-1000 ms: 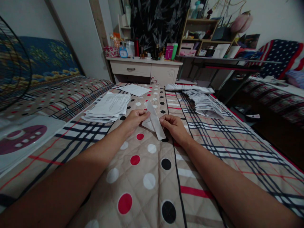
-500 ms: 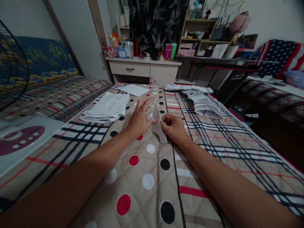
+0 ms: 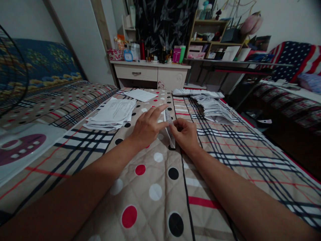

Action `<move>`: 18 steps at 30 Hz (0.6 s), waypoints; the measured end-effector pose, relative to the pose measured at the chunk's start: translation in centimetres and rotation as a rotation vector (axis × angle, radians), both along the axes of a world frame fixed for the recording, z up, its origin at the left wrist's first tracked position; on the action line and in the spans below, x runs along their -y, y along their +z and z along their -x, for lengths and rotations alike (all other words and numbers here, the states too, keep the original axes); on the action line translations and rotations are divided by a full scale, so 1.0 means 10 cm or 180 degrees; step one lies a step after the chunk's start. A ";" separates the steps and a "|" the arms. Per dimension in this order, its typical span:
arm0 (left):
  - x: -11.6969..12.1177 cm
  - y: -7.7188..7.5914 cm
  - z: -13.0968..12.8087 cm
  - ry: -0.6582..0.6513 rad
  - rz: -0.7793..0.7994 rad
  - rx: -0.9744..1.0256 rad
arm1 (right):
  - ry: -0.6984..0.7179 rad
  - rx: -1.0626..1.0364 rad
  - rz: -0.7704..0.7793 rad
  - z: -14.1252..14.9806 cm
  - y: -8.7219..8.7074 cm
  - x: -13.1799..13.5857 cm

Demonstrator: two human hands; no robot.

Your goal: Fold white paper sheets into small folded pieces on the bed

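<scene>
Far left, see plastic bag (image 3: 54,132) lying flat on patterned bedspread (image 3: 150,217), likely parked off to the side to leave the middle for handwork.

Next, paper stack (image 3: 112,110), printed side up on top sheet, edges uneven. Sits left of both hands, probably for easy reach. Beyond, to its right, lone sheet (image 3: 141,95), flat and apart from stack; can't tell why.

Centre: left hand (image 3: 145,129) partly open, fingers spread and gently curved, thumb stretched toward folded paper strip (image 3: 171,138). Not clenched, not wrapped round anything. Thumb tip right at the strip; can't tell if actually pressing. Looks placed to guide or steady the near face.

Strip located between both hands, low over bedspread, long and narrow, standing roughly on edge. Probably held that way so both faces can be reached. Can't tell if lower end touches cloth.

Right hand (image 3: 187,132) mostly closed, grasping strip between thumb and curled fingers, around mid-length. Likely pinched there to stop it tipping or springing open.

Right, farther out: fanned row of folded papers (image 3: 217,108), packed close, probably lined up so as not to mix with stack. Behind, long white bundle (image 3: 195,92), lying crosswise.
</scene>
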State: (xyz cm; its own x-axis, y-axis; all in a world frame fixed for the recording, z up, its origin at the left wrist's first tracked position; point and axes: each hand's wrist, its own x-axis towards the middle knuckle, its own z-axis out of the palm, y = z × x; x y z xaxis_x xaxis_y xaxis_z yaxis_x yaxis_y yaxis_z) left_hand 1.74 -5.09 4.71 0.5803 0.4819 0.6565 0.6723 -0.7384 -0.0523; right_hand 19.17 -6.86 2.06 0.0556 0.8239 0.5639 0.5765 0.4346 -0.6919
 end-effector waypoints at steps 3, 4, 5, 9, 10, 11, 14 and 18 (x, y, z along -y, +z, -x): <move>0.01 -0.01 -0.04 0.0055 0.0081 -0.0118 | 0.0052 0.0077 -0.0042 0.00 0.00 0.01; 0.01 -0.01 -0.04 0.0083 0.0105 -0.0156 | 0.0058 0.0077 -0.0044 0.00 0.01 0.02; 0.01 -0.02 -0.04 0.0109 0.0125 -0.0192 | 0.0055 0.0068 -0.0043 0.00 0.01 0.01; -0.01 -0.01 0.01 0.0097 0.0222 -0.0236 | -0.0057 -0.0253 -0.0010 -0.03 0.01 -0.01; -0.02 0.00 0.02 0.0051 0.0268 -0.0182 | -0.0061 -0.0444 0.0044 -0.04 0.02 -0.02; -0.03 0.00 0.03 -0.0017 0.0332 -0.0100 | -0.0046 -0.0661 0.0130 -0.05 0.02 -0.03; -0.07 -0.01 0.06 -0.0281 0.0609 0.0336 | 0.0052 -0.1241 0.0451 -0.05 0.04 -0.04; -0.16 -0.10 0.06 -0.0523 0.1067 0.1206 | 0.0230 -0.1612 0.0793 -0.04 0.05 -0.04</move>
